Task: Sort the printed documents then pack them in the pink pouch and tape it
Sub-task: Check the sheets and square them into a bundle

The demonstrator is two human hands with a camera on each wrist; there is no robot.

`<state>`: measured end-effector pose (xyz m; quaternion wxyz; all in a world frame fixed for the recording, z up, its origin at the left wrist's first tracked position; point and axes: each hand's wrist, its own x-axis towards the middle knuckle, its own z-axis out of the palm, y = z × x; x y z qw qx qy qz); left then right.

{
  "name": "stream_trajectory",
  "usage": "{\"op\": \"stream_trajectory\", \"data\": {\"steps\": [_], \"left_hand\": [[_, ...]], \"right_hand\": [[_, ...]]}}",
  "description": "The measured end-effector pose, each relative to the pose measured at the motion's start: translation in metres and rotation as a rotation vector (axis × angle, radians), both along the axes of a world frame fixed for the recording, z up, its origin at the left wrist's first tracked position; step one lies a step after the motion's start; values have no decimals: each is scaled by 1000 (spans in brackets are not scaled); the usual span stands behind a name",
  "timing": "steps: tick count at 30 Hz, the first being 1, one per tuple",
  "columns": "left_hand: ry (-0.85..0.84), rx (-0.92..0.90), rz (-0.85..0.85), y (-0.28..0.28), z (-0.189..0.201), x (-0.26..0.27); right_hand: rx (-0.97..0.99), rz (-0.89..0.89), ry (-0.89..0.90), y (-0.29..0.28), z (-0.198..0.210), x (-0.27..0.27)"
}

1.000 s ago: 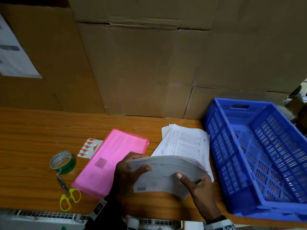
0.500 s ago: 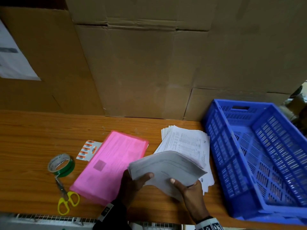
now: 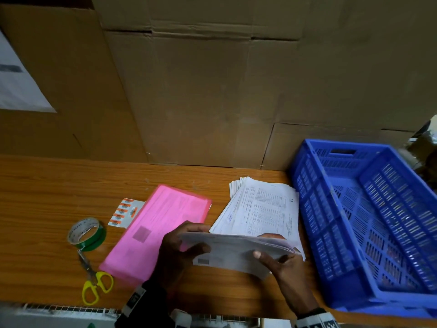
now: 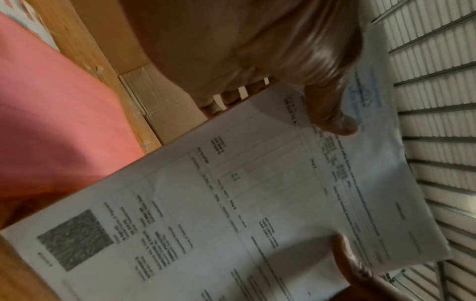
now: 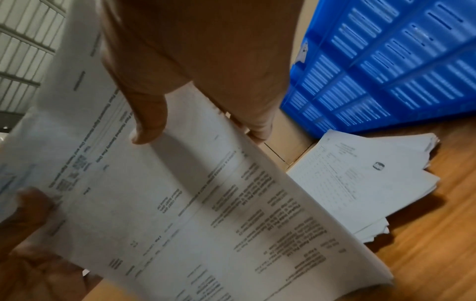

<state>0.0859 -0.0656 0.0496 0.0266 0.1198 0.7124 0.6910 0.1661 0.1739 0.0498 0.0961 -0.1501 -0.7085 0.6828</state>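
Item 1: sheaf of printed documents [image 3: 238,250], held in my two hands above the near edge of the wooden table [image 3: 47,200]. Long axis runs left to right across my body; the printed face tilts up toward me, the far long edge raised, the sheets bowed. A dark square code block sits at the sheaf's left end in the left wrist view.

Item 2: my left hand [image 3: 182,254], gripping the left end of the sheaf, thumb on the printed face, fingers curled behind.

Item 3: my right hand [image 3: 283,268], gripping the right end, thumb pressed on the face, fingers wrapped round the far edge.

Item 4: pink pouch [image 3: 158,230], flat on the table just left of the sheaf, long axis slanting from near-left to far-right; its near-right part is hidden by my left hand.

Item 5: second pile of printed sheets [image 3: 264,207], loosely fanned, flat on the table beyond the sheaf, between pouch and blue crate [image 3: 316,209].

Item 6: green tape roll [image 3: 86,233], on its side left of the pouch; yellow-handled scissors [image 3: 94,282] just near of it, blades pointing toward the roll.

Item 7: small label sheet [image 3: 125,213], at the pouch's left edge.

Item 8: cardboard boxes [image 3: 201,91], stacked along the table's far side
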Motion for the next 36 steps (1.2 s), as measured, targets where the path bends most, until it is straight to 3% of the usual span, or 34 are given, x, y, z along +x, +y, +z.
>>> {"op": "stream_trajectory", "data": {"steps": [3, 7, 11, 16, 28, 36], "left_hand": [[41, -6, -4, 1, 0, -2], [-71, 61, 109, 9, 3, 2], [-62, 112, 181, 19, 19, 11], [22, 99, 169, 18, 18, 19], [-251, -17, 22, -2, -38, 22], [-169, 66, 143, 9, -14, 22]], "right_hand": [[21, 22, 12, 1, 13, 1], [-46, 8, 24, -4, 15, -2], [-39, -23, 70, -14, 15, -1], [-44, -51, 104, -21, 15, 4], [-114, 12, -128, -11, -32, 12], [-62, -59, -35, -19, -21, 6]]}}
